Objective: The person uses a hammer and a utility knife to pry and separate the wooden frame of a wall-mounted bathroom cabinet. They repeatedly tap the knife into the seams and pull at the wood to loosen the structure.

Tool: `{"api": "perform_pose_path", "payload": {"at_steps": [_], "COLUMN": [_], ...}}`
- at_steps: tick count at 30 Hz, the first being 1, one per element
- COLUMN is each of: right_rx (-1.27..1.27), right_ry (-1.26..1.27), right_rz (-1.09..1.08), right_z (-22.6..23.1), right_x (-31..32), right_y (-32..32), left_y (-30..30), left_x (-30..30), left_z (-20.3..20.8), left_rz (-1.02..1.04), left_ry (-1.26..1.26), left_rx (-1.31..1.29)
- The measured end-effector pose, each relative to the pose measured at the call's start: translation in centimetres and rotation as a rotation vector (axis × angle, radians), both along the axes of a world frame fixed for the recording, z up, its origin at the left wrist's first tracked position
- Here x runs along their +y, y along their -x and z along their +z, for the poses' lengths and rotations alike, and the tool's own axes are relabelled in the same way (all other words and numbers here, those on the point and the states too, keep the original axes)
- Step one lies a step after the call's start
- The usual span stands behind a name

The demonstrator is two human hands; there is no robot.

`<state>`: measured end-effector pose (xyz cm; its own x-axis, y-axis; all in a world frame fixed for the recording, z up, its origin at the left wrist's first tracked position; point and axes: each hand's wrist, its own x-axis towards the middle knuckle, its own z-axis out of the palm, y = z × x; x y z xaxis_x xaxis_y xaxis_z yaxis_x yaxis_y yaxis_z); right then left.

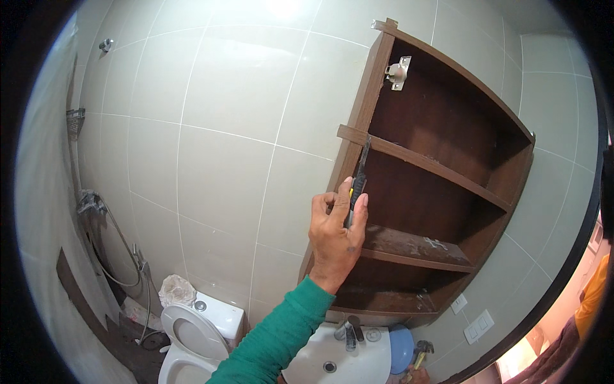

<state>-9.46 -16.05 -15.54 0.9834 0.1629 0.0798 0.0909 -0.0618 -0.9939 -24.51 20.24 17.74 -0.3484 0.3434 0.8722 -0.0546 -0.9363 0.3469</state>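
My left hand, in a green sleeve, is raised against the left side panel of a dark brown wooden wall cabinet. It grips a utility knife with a yellow and black handle. The blade points up and lies along the cabinet's front edge, just below the upper shelf. The cabinet has no doors, its shelves are bare, and a metal hinge plate sits near its top. My right hand barely shows at the bottom edge, closed around the handle of a hammer.
A white washbasin with a tap sits under the cabinet, a blue bowl beside it. Further left are a white toilet and a hose. Wall switches are at lower right. Another person in orange stands at the right rim.
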Motion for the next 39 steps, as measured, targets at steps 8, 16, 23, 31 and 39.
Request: {"api": "perform_pose_path", "payload": {"at_steps": [8,16,23,31,39], "right_rx": [-0.265,-0.544,-0.123,-0.423,-0.982], "right_ry": [-0.071,0.469,0.124,0.107,-0.169], "right_rz": [0.020,-0.068,0.037,0.076,0.325], "right_z": [1.0,-5.9,-2.4,14.1,28.0], "right_x": [1.4,-1.9,-1.3,5.0,12.8], "right_y": [0.7,-3.4,-1.4,3.0,5.3], "left_y": [0.4,0.8,0.9,0.9,1.1], "left_x": [-0.4,-0.4,-0.3,-0.7,-0.1], "left_z": [0.1,0.3,0.3,0.5,0.3], "left_rz": [-0.041,-0.052,-0.105,-0.135,-0.134], "left_ry": [0.043,0.046,0.067,0.085,0.061], "left_rx": [0.030,0.052,0.055,0.054,0.045]}}
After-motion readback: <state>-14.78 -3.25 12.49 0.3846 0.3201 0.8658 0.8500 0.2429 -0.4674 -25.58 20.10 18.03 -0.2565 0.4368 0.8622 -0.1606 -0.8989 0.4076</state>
